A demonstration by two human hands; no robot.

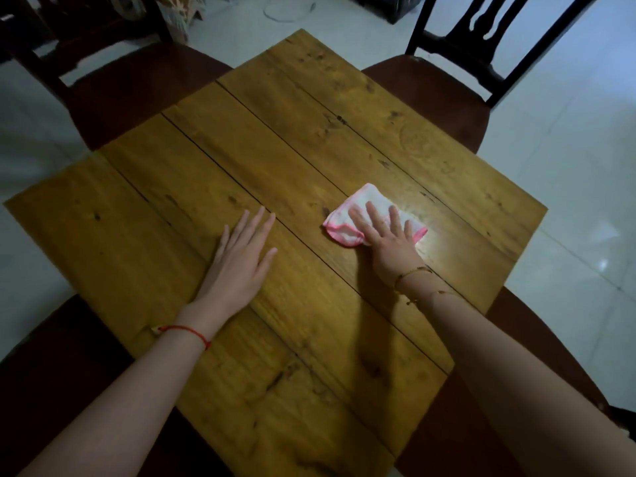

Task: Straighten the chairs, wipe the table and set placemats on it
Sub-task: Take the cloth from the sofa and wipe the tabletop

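Cloth (pixel 364 196), soft and limp, is pressed flat to the surface (pixel 275 149) right of centre under the spread, straight fingers of the right grip (pixel 389 242). The left grip (pixel 241 259) is laid flat and spread alongside. Bunching is judged likely unless the cloth is held under the palm.

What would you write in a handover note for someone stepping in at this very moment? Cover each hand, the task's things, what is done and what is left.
Left hand: flat, fingers straight, resting on the table.
Right hand: fingers straight, pressing the pink-edged cloth onto the table's right half.
Chairs: far-left chair and far-right chair stand at the table, seats partly under the top.
Done: these two chairs look pushed in.
In progress: wiping.
Left: finish wiping, then lay placemats; none are in view.
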